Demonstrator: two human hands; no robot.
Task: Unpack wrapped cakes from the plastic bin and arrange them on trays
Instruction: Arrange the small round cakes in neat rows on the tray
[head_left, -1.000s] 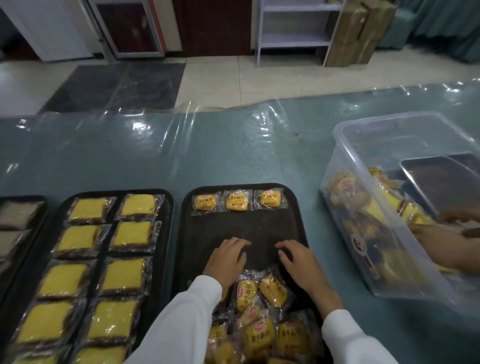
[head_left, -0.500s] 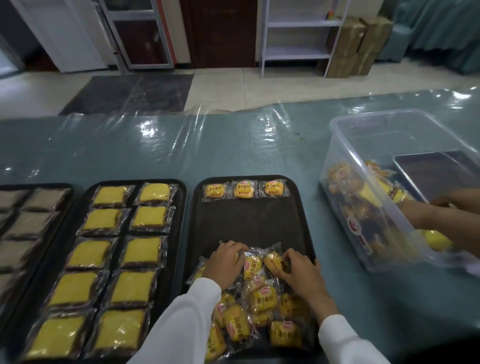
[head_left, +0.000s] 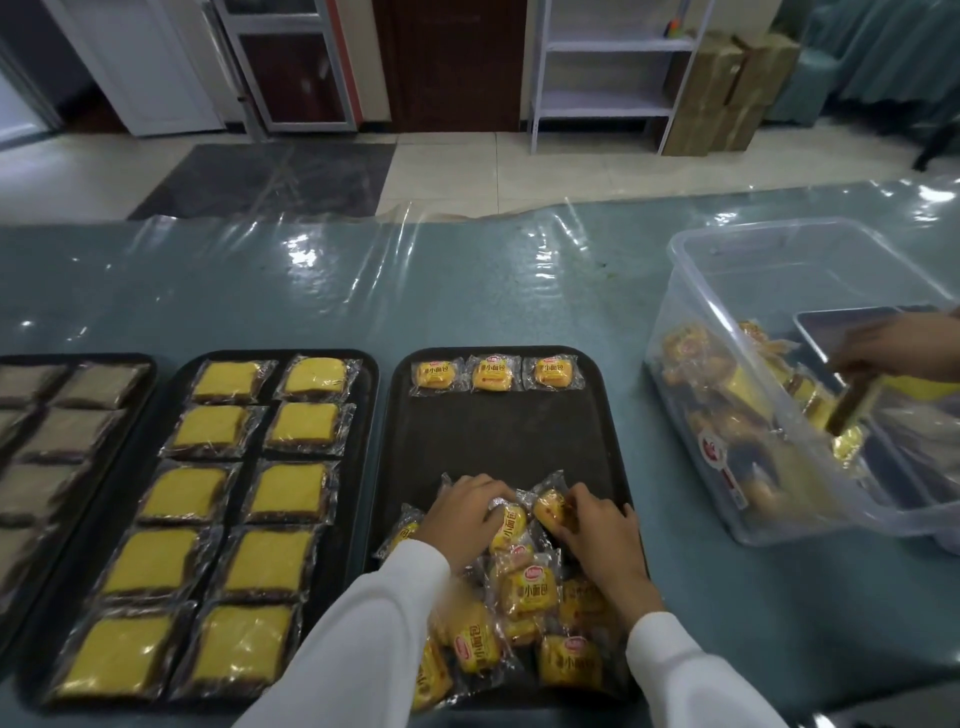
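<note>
Now both hands palm-down on cake pile: left hand, right hand.

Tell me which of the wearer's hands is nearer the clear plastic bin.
Right. The right hand rests on the cake pile nearer the clear plastic bin; the left hand lies further left on that pile.

White shelf unit against wall, cardboard boxes beside it; dark floor mat.
</note>
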